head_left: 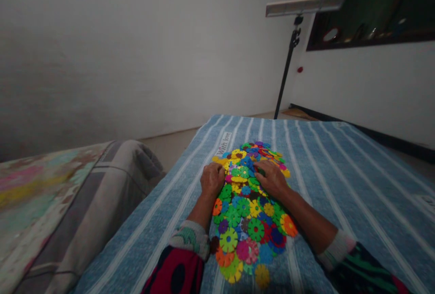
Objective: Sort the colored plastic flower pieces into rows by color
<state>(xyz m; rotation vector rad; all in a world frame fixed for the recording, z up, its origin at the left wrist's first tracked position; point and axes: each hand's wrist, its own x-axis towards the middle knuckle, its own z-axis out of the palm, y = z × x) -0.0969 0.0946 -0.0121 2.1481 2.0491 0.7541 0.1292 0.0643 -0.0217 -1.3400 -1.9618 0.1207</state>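
A long heap of colourful plastic snowflake discs [244, 205], notched round the rim, lies on a blue striped cloth. At the heap's left edge is my left hand [212, 179], its fingers curled inward against the discs. What those fingers hold, if anything, is hidden; a yellow disc [219, 160] shows just beyond them. My right hand [272, 178] rests over the right side of the heap. Its fingers and thumb are bent together near blue and green discs, and the fingertips are too blurred to show what is between them.
The striped cloth [163, 230] covers the table and carries a "With love" print. To the left stands a piece of furniture under a grey and patterned cover [112, 185]. Behind the table a lamp on a black stand [287, 67] rises near the white wall [152, 58].
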